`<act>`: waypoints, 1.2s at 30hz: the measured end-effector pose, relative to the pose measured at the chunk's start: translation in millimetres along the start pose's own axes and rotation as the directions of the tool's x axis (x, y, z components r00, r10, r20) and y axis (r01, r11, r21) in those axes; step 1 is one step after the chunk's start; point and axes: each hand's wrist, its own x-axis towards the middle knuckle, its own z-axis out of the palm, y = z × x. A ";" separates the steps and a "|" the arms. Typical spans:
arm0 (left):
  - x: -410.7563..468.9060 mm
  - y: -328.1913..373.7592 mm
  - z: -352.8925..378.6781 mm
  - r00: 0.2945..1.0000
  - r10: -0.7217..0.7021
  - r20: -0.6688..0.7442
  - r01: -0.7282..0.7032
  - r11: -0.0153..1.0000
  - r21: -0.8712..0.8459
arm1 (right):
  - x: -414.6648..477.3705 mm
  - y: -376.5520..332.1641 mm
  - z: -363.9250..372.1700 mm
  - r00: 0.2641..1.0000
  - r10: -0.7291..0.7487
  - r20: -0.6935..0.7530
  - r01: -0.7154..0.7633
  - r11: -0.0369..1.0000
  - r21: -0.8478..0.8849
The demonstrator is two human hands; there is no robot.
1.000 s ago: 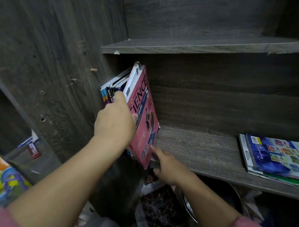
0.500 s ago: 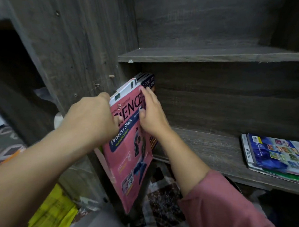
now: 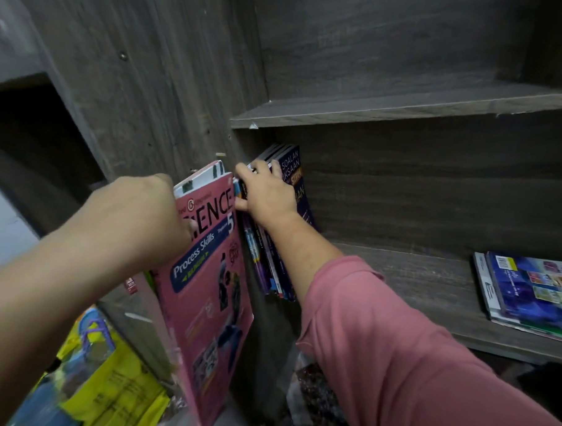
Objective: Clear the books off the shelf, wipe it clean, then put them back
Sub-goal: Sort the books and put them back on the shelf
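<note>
While the clearing step looked to be in hand, the left hand (image 3: 137, 219) was grasping the pink Science book (image 3: 205, 290) by its top left edge. Its fingers were wrapped behind the cover, and the book hung tilted, off the shelf (image 3: 399, 276), in front of the side panel (image 3: 169, 95). The right hand (image 3: 267, 196) sat on the upright books (image 3: 293, 168) at the shelf's far-left end, fingers hooked over their tops and thumb against the near spines. I read that as a grip on the bunch, not a flat push. The right arm was stretched forward, with its pink sleeve (image 3: 396, 346) ending at the forearm, and the left forearm was bare, reaching in from near left. The next move was likely to draw the bunch out toward the near side. That called for a firm squeeze, since thin books could fan or slip. The flat stack (image 3: 534, 288) at the right end lay uncleared, wiping was not begun, and no cloth was visible.
</note>
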 end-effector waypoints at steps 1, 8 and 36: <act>1.8 2.4 2.4 1.000 -0.002 0.006 0.002 1.000 0.002 | 0.7 0.0 1.4 1.000 0.002 -0.020 -0.003 1.000 -0.021; 13.0 1.2 9.3 0.999 -0.028 0.026 0.028 1.000 -0.004 | -2.4 -7.7 0.8 0.984 0.059 -0.170 -0.069 0.996 -0.054; 134.6 77.3 95.0 0.981 -0.006 -0.193 -0.033 0.980 -0.196 | -68.2 85.6 7.9 0.954 0.279 0.109 -0.281 0.708 0.648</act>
